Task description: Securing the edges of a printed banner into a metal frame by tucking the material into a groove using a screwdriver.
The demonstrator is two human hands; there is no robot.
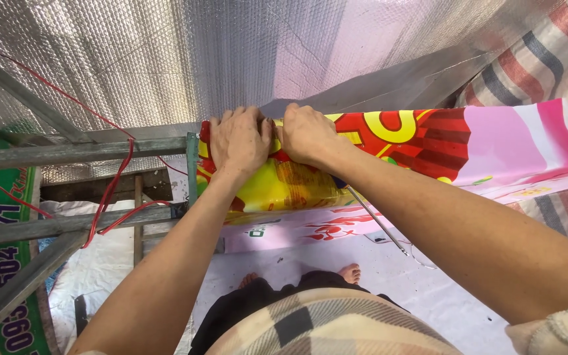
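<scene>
Both hands press side by side on the top edge of a printed banner (pixel 389 151), a glossy sheet in yellow, red and pink that hangs against a wall of silver foil insulation (pixel 165 52). The left hand (pixel 239 141) lies flat on the banner's upper left corner, its fingers (pixel 231 121) curled over the edge and closed on the sheet. The right hand (pixel 307 135) sits just beside it, thumbs nearly touching, fingers bent and gripping the same edge (the fingertips themselves are hidden behind the fold). The banner stretches away to the right, where it meets a striped tarpaulin (pixel 534 59).

To the left stands a grey metal frame (pixel 73 154) of angled bars, with a red wire (pixel 116 177) looped across it. The banner's left end touches the frame's upright. A thin metal rod (pixel 379 223) slants down below the right forearm. Beneath, 2 bare feet (pixel 350 271) stand on a pale floor sheet (pixel 428 289).
</scene>
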